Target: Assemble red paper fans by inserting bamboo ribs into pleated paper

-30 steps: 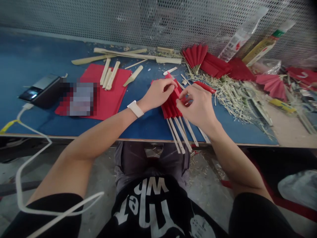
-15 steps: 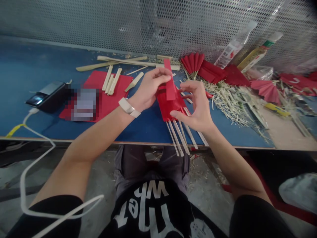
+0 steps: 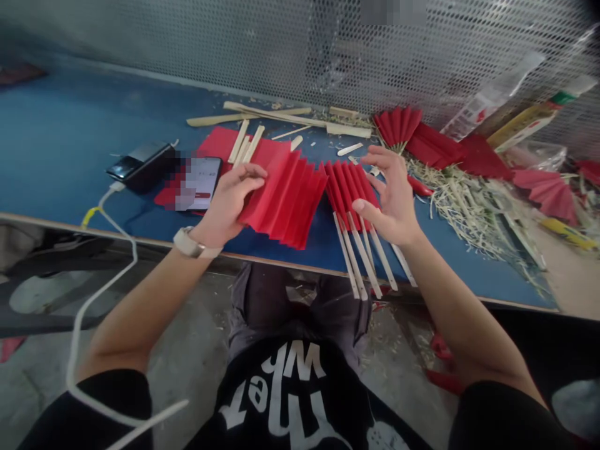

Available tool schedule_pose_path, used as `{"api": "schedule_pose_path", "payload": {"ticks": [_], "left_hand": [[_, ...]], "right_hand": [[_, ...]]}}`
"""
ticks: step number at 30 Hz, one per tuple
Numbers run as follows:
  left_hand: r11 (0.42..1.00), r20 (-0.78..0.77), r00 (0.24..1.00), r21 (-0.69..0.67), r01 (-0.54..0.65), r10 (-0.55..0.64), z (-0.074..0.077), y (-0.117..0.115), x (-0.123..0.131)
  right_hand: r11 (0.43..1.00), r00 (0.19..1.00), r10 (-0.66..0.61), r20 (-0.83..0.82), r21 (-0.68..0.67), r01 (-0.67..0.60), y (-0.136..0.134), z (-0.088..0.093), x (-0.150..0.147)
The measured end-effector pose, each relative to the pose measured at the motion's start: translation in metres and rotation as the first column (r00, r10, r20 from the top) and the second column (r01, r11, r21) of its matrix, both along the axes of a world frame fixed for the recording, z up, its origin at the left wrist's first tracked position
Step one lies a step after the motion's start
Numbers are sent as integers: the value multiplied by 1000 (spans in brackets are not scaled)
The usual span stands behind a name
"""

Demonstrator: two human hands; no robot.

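My left hand pinches the left edge of a pleated red paper, which is spread out to the right above the table's front. Just right of that paper lies a second pleated red piece with several pale flat sticks reaching out over the table edge. My right hand is beside this second piece, its fingers apart and thumb near the pleats; it holds nothing.
A phone and bamboo strips lie on red paper at the left, near a black device. Shavings, a finished-looking red fan and two bottles are at the right.
The red paper has gone from a narrow folded strip to spread pleats, and my left hand has moved left and down with it. The pleated piece with sticks is now uncovered.
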State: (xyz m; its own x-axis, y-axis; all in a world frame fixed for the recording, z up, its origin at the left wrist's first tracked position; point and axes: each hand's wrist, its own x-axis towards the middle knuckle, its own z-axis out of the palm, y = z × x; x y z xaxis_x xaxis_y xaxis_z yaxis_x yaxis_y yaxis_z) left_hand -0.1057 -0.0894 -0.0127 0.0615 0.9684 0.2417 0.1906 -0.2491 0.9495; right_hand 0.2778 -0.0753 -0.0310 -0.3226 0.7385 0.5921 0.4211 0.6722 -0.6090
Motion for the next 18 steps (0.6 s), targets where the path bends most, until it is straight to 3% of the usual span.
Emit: {"api": "schedule_pose_path", "payload": {"ticks": [3, 5, 7, 9, 11, 13, 14, 16, 18], "left_hand": [[986, -11, 1000, -167, -9, 7, -15, -17, -18], [993, -163, 987, -117, -12, -7, -21, -23, -28], [1000, -337, 941, -7, -6, 3, -24, -27, -35], [997, -477, 878, 79, 9, 30, -24, -29, -38], [988, -597, 800, 150, 33, 64, -21, -32, -38], [983, -699, 706, 180, 17, 116, -15, -36, -35], [983, -737, 662, 185, 2, 138, -12, -38, -33], [984, -787, 598, 178, -17, 153, -5, -41, -28], [987, -810, 572, 159, 1, 130, 0, -43, -24]], "right_hand": [[993, 992, -116, 54, 29, 115, -4, 2, 24], [966, 964, -255, 79, 60, 251, -5, 3, 52], [901, 889, -433, 153, 116, 419, -5, 5, 88], [793, 743, -607, 283, 141, 593, -6, 10, 130], [603, 508, -749, 426, 118, 789, -9, 19, 171], [387, 268, -760, 592, 80, 919, -12, 28, 205], [306, 189, -723, 665, 63, 950, -14, 32, 218], [226, 126, -666, 735, 38, 973, -15, 36, 236], [204, 111, -635, 765, 27, 979, -12, 38, 246]]}}
